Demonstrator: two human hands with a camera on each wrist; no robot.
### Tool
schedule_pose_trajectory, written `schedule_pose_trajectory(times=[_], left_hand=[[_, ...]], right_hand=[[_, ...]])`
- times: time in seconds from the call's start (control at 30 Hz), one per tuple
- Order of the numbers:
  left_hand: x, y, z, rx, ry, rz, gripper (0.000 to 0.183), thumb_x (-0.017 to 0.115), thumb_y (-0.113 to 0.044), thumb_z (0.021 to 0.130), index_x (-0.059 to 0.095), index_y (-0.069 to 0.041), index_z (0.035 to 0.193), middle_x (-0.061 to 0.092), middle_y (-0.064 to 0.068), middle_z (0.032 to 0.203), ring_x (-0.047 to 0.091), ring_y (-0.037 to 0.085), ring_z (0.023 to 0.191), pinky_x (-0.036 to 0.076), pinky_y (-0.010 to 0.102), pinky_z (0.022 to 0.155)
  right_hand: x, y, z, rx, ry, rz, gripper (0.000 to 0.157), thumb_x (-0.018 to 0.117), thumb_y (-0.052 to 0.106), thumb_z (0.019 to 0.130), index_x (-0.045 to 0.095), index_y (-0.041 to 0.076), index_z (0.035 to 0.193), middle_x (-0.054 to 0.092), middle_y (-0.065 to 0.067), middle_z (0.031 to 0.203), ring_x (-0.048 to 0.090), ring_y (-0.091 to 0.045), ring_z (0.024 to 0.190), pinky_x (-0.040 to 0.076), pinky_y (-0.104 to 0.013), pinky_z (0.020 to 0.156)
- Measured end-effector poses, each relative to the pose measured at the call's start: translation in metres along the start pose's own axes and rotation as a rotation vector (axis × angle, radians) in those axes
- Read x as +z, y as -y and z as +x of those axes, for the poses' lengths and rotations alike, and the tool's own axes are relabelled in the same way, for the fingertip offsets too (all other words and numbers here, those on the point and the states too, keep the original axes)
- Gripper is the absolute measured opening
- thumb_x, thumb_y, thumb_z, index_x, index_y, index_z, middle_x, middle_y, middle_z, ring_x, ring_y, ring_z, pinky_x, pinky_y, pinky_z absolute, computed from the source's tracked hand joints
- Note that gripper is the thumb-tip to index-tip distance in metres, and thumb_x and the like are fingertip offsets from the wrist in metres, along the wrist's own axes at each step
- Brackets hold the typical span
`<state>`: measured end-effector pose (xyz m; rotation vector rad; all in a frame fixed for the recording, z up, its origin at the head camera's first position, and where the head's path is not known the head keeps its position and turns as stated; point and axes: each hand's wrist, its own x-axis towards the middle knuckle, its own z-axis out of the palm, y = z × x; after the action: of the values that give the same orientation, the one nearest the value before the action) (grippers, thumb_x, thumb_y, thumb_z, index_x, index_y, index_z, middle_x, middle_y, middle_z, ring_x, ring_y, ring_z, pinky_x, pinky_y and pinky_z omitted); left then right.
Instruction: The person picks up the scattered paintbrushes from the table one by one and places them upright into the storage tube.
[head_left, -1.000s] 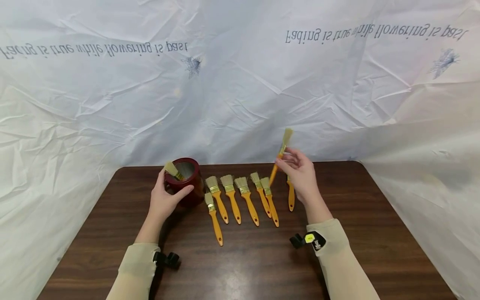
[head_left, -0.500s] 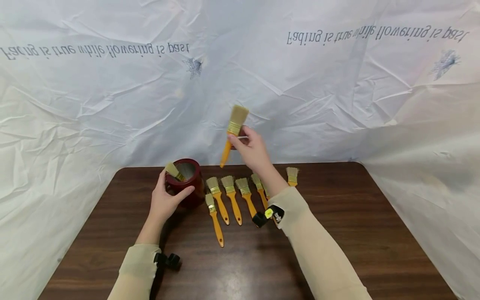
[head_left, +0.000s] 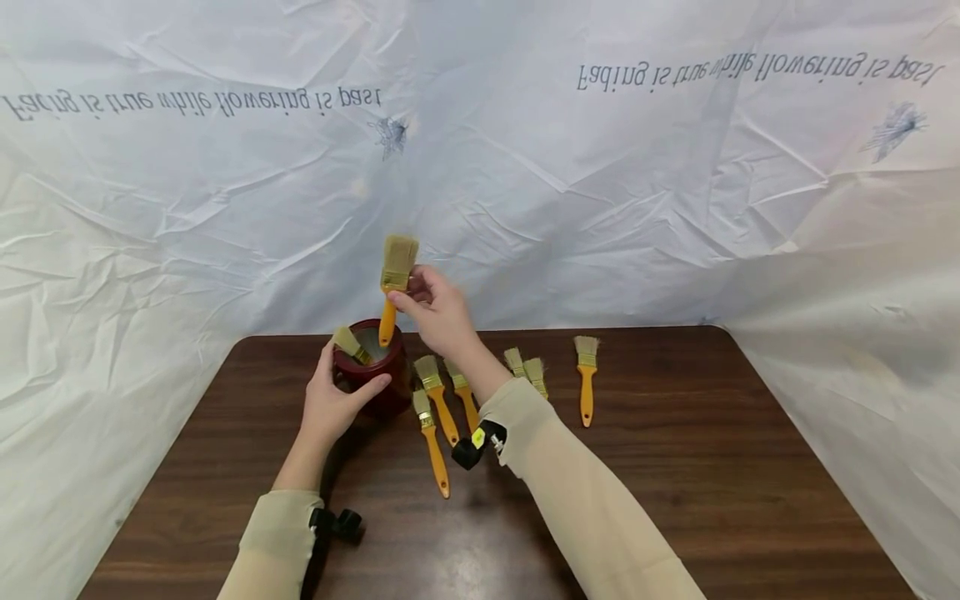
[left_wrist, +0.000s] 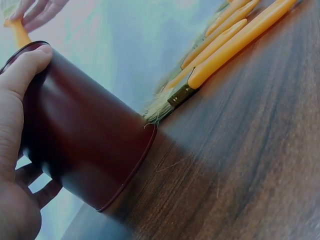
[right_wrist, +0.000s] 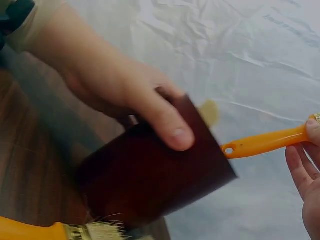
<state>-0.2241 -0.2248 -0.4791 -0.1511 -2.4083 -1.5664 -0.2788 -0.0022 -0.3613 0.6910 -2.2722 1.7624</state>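
A dark red can [head_left: 390,385] stands at the back left of the table, and my left hand [head_left: 330,402] grips it round its side, the thumb near the rim. One paintbrush [head_left: 349,343] leans inside it, bristles up. With its fingers my right hand [head_left: 438,312] pinches another paintbrush [head_left: 398,265] near the metal band, bristles up. The yellow handle [right_wrist: 270,143] of that brush points down, its holed end at the can's mouth in the right wrist view. In the left wrist view the can [left_wrist: 87,130] sits on the wood beside the lying brushes.
Several yellow-handled paintbrushes lie right of the can, among them a narrow one [head_left: 432,450] in front; my right forearm covers part of the row. A separate paintbrush [head_left: 587,383] lies farther right. A white sheet [head_left: 480,167] hangs behind the brown table [head_left: 675,467].
My right hand has carried its paintbrush left from the right end of the row, up over the other brushes, then down to the can's mouth. The left hand has stayed on the can.
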Motion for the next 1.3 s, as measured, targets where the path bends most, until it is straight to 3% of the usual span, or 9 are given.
schedule_pose_trajectory(times=[0.17,0.4,0.6,0.77,1.03,1.3], left_hand=[[0.0,0.001,0.001,0.013,0.0,0.003,0.101,0.091,-0.033,0.093,0.031,-0.03,0.173,0.056,0.014,0.158,0.055,0.036,0.143,0.048,0.063,0.115],[0.001,0.001,0.0,0.016,0.006,0.009,0.102,0.09,-0.033,0.094,0.028,-0.028,0.174,0.054,0.016,0.158,0.055,0.038,0.143,0.049,0.063,0.112],[0.0,0.0,0.0,0.007,0.013,0.014,0.103,0.089,-0.034,0.094,0.026,-0.027,0.175,0.053,0.017,0.159,0.054,0.039,0.144,0.049,0.064,0.113],[0.0,0.0,0.0,0.008,0.009,0.02,0.102,0.09,-0.034,0.093,0.028,-0.026,0.174,0.051,0.016,0.161,0.053,0.039,0.146,0.047,0.065,0.115],[0.001,-0.002,0.0,0.005,0.003,0.014,0.102,0.09,-0.031,0.093,0.029,-0.025,0.174,0.052,0.017,0.16,0.053,0.04,0.145,0.045,0.066,0.116],[0.002,-0.001,0.0,0.001,0.004,0.0,0.101,0.091,-0.031,0.093,0.03,-0.027,0.173,0.052,0.015,0.16,0.054,0.037,0.144,0.045,0.064,0.117]], right_hand=[[0.012,-0.011,-0.007,0.013,0.06,-0.093,0.032,0.067,0.03,0.112,0.069,0.008,0.135,0.075,-0.007,0.119,0.073,-0.02,0.106,0.06,-0.03,0.091],[0.024,-0.025,-0.017,0.03,0.16,-0.33,0.039,0.066,0.039,0.112,0.074,0.009,0.136,0.069,-0.011,0.137,0.067,-0.025,0.121,0.059,-0.037,0.096],[0.027,-0.029,-0.023,0.062,0.2,-0.41,0.044,0.067,0.042,0.11,0.072,0.013,0.143,0.059,-0.011,0.139,0.06,-0.023,0.118,0.055,-0.036,0.094],[0.025,-0.03,-0.025,0.08,0.197,-0.375,0.05,0.069,0.042,0.11,0.064,0.018,0.154,0.056,-0.01,0.142,0.061,-0.022,0.122,0.057,-0.037,0.098],[0.012,-0.032,-0.03,0.047,0.192,-0.315,0.047,0.067,0.04,0.111,0.065,0.017,0.152,0.061,-0.01,0.144,0.066,-0.023,0.127,0.057,-0.043,0.104],[-0.009,-0.026,-0.034,0.056,0.178,-0.232,0.045,0.063,0.038,0.113,0.064,0.014,0.151,0.063,-0.008,0.14,0.068,-0.02,0.122,0.058,-0.038,0.101]])
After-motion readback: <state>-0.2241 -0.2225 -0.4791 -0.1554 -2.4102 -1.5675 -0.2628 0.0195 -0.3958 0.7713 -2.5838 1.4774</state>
